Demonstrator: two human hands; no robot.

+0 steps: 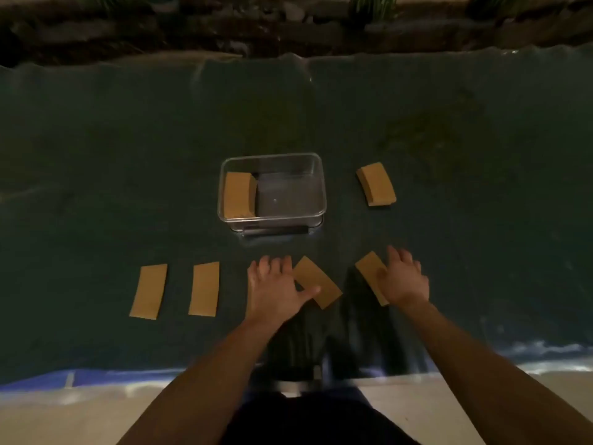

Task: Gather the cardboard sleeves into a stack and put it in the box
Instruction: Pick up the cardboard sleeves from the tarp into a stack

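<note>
A clear plastic box (pixel 317 175) stands mid-table with a stack of brown cardboard sleeves (pixel 239 194) in its left half. Another stack of sleeves (pixel 377 184) lies to the right of the box. Two single flat sleeves lie near the front left, one (pixel 148 291) and one (pixel 204 288). My left hand (pixel 276 289) rests flat on the cloth, its thumb on a tilted sleeve (pixel 321 284). My right hand (pixel 402 277) lies with spread fingers over the right edge of another tilted sleeve (pixel 369 271).
A dark green cloth (pixel 128 155) covers the table, rumpled at its far edge. Its front edge hangs near my body at the bottom. Dark rocks and plants (pixel 224 24) lie beyond the table.
</note>
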